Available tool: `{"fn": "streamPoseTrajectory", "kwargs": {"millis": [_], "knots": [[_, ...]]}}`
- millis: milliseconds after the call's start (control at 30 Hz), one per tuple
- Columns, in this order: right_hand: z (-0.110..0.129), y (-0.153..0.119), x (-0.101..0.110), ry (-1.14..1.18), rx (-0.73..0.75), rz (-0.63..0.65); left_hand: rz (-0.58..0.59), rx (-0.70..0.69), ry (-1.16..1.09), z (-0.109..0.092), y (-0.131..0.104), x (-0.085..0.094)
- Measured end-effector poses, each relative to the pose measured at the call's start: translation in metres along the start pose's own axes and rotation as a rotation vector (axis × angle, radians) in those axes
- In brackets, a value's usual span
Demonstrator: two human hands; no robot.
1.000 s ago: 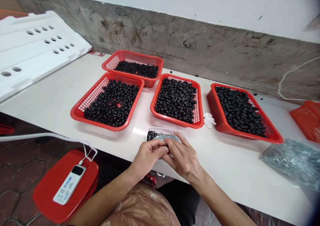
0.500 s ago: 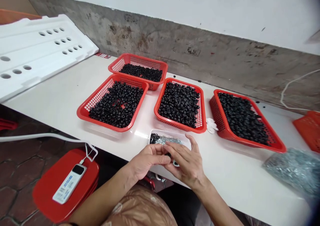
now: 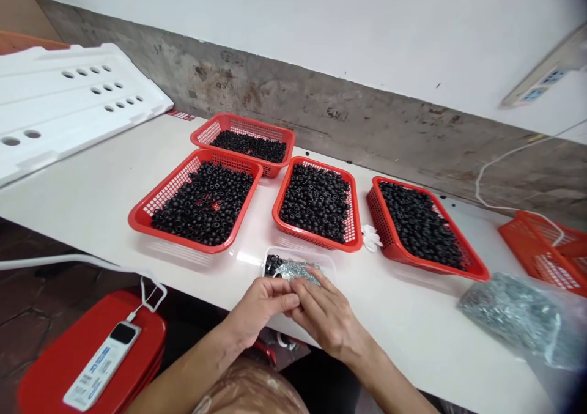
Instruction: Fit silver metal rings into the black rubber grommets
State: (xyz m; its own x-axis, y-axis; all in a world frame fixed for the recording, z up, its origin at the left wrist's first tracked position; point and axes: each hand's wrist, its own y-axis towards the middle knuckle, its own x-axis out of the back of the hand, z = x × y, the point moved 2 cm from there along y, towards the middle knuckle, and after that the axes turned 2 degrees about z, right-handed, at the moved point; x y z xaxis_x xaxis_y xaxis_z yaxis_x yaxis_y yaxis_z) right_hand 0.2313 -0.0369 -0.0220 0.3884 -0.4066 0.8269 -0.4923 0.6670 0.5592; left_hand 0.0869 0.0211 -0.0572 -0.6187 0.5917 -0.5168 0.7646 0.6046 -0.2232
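My left hand (image 3: pixel 261 307) and my right hand (image 3: pixel 328 316) meet at the table's front edge, fingertips pressed together. Whatever they pinch is hidden behind the fingers. Just beyond them sits a clear plastic box (image 3: pixel 328 261), partly covered by my right fingers. Small black rings (image 3: pixel 274 263) lie at its left end, and small shiny metal pieces (image 3: pixel 293 269) fill its middle. Behind the box stand a red basket of black rings (image 3: pixel 316 200) and, to its left, another red basket (image 3: pixel 202 206) with the same kind of rings.
Another red basket (image 3: pixel 247 145) of black parts stands at the back, and one (image 3: pixel 422 224) at the right. A plastic bag of metal pieces (image 3: pixel 513 313) lies far right. White foam panel (image 3: pixel 82 108) leans at left; a power bank (image 3: pixel 103 365) rests on a red stool (image 3: pixel 50 353).
The view has shifted, so the baskets appear lower and further left. My hands stay together; the black piece and shiny bit seen between the fingers before are now hidden.
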Motion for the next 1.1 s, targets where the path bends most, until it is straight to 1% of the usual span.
{"fn": "streamPoseTrajectory", "kwargs": {"millis": [100,200,267,333,367,433,467,500,567,633,733,800,867,967,1100], "knots": [[0.0,0.002,0.002,0.04,0.028,0.036,-0.019,-0.001,0.056,0.004,-0.002,0.0],[-0.004,0.002,0.003,0.11,-0.04,0.075,-0.068,-0.038,0.183,0.006,-0.004,0.005],[-0.014,0.002,0.003,0.134,-0.089,0.129,-0.1,-0.062,0.234,0.006,-0.005,0.009],[-0.032,0.003,0.006,0.119,-0.167,0.12,-0.15,-0.073,0.253,0.006,-0.007,0.013],[-0.044,0.004,0.008,0.089,-0.233,0.066,-0.174,-0.08,0.264,0.006,-0.008,0.013],[-0.069,0.004,0.014,-0.011,-0.455,-0.146,-0.202,-0.107,0.288,0.004,-0.011,0.012],[-0.08,0.002,0.016,-0.04,-0.562,-0.226,-0.206,-0.126,0.297,0.004,-0.013,0.011],[-0.088,-0.001,0.016,-0.044,-0.649,-0.299,-0.207,-0.145,0.308,0.003,-0.015,0.011],[-0.095,-0.014,0.012,0.011,-0.78,-0.379,-0.231,-0.174,0.339,0.004,-0.019,0.014],[-0.092,-0.036,0.005,0.087,-0.894,-0.394,-0.293,-0.192,0.39,0.007,-0.024,0.024],[-0.077,-0.08,-0.006,0.087,-1.035,-0.434,-0.433,-0.212,0.481,0.01,-0.028,0.053],[-0.066,-0.108,-0.012,0.093,-1.094,-0.491,-0.499,-0.217,0.567,0.01,-0.025,0.073],[-0.057,-0.128,-0.018,0.082,-1.127,-0.516,-0.53,-0.241,0.661,0.009,-0.016,0.09],[-0.047,-0.141,-0.028,0.056,-1.159,-0.507,-0.543,-0.287,0.837,0.007,0.002,0.107],[-0.045,-0.142,-0.039,0.053,-1.199,-0.412,-0.518,-0.311,1.03,0.011,0.022,0.117]]}}
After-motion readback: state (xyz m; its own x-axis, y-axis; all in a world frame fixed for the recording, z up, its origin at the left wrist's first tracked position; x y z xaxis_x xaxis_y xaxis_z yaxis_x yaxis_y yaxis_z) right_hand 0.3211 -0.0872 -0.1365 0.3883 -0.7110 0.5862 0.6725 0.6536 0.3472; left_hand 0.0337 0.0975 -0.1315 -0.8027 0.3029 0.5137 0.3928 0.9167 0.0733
